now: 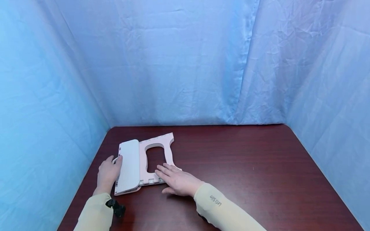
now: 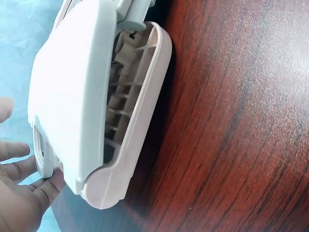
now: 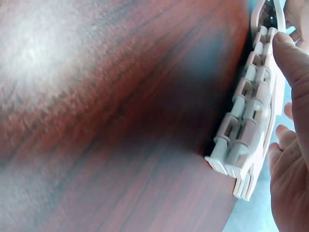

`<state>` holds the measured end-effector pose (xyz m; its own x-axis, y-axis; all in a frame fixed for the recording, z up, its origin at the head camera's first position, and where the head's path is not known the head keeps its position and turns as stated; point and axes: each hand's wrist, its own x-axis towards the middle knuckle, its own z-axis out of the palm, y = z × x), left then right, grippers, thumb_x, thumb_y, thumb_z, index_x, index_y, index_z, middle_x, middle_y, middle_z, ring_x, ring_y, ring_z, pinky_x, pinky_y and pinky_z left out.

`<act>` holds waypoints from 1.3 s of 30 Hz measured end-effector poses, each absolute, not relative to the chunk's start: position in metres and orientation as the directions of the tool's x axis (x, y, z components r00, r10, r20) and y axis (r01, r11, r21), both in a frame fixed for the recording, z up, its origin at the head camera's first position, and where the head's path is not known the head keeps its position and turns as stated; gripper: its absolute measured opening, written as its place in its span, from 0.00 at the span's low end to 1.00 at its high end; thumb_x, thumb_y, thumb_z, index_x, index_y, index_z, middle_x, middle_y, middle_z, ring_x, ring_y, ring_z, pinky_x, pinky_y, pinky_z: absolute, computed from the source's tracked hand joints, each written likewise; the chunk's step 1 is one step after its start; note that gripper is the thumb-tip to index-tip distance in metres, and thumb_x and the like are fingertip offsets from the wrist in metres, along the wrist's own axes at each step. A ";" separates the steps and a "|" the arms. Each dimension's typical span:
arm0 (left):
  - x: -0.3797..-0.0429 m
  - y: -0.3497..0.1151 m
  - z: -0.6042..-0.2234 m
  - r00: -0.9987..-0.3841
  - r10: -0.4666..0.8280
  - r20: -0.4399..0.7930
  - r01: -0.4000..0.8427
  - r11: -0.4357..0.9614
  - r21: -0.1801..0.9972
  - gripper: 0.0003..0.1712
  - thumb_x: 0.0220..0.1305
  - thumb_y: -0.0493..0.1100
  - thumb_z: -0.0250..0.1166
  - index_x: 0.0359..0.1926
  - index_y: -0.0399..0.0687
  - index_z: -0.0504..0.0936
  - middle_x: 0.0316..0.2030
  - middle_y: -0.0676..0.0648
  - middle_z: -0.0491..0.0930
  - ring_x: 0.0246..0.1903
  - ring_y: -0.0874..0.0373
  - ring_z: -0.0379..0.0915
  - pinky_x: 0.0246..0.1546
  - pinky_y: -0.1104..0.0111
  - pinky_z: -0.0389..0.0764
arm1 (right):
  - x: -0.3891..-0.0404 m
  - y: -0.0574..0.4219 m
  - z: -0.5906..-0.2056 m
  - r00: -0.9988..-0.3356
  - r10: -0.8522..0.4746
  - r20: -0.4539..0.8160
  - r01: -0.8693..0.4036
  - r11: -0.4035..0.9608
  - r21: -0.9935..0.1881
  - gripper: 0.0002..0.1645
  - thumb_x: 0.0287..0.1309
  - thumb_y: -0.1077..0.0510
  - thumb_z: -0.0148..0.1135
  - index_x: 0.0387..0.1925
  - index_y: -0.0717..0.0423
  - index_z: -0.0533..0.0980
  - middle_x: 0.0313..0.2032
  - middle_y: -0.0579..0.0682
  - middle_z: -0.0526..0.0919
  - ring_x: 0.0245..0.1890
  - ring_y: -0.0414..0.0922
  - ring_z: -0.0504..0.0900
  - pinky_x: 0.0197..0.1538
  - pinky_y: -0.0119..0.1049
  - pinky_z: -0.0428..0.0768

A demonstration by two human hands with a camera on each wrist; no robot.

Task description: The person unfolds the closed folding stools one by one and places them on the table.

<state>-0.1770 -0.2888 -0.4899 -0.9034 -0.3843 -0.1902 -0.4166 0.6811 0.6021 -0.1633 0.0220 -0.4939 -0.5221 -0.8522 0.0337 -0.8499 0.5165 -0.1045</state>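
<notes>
A folding step stool (image 1: 128, 165) lies folded flat on its side on the dark red table, with a white ribbed top panel and a pale pink leg frame (image 1: 169, 144) with a large opening. My left hand (image 1: 108, 173) is at its left edge, fingers hooked about the small white carry handle (image 2: 44, 159). Stretched fingers of my right hand (image 1: 180, 182) rest on the near right corner of the leg frame. In the right wrist view, the right thumb lies along the stool's hinged side (image 3: 248, 106). The undersides of the fingers are partly hidden.
The wood-grain table (image 1: 245, 173) extends to the right of the stool. Light blue curtains (image 1: 185, 64) enclose the table at the back and both sides. A black strap device (image 1: 116, 207) sits on the left wrist.
</notes>
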 end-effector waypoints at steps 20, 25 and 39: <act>-0.180 -0.285 -0.478 -0.853 -0.511 -0.101 -0.404 0.526 0.748 0.27 0.79 0.44 0.48 0.68 0.30 0.72 0.59 0.27 0.76 0.56 0.33 0.75 0.52 0.44 0.78 | -0.162 0.020 -0.504 -0.496 -0.852 0.170 -0.857 0.511 0.060 0.27 0.74 0.56 0.57 0.70 0.59 0.69 0.66 0.54 0.75 0.68 0.51 0.73 0.73 0.40 0.69; -0.181 -0.288 -0.474 -0.831 -0.533 -0.161 -0.399 0.368 0.840 0.25 0.77 0.41 0.49 0.67 0.29 0.72 0.56 0.28 0.78 0.40 0.47 0.81 0.39 0.58 0.82 | -0.163 0.017 -0.507 -0.479 -0.834 0.274 -0.850 0.518 0.090 0.21 0.72 0.63 0.55 0.64 0.60 0.75 0.56 0.51 0.79 0.56 0.46 0.79 0.65 0.36 0.76; -0.178 -0.292 -0.462 -0.790 -0.496 -0.361 -0.365 -0.092 0.926 0.25 0.77 0.39 0.56 0.70 0.34 0.72 0.41 0.50 0.82 0.31 0.65 0.81 0.34 0.74 0.83 | -0.161 0.016 -0.506 -0.525 -0.786 0.326 -0.828 0.560 0.016 0.17 0.73 0.60 0.58 0.60 0.58 0.77 0.49 0.47 0.79 0.50 0.44 0.81 0.59 0.34 0.79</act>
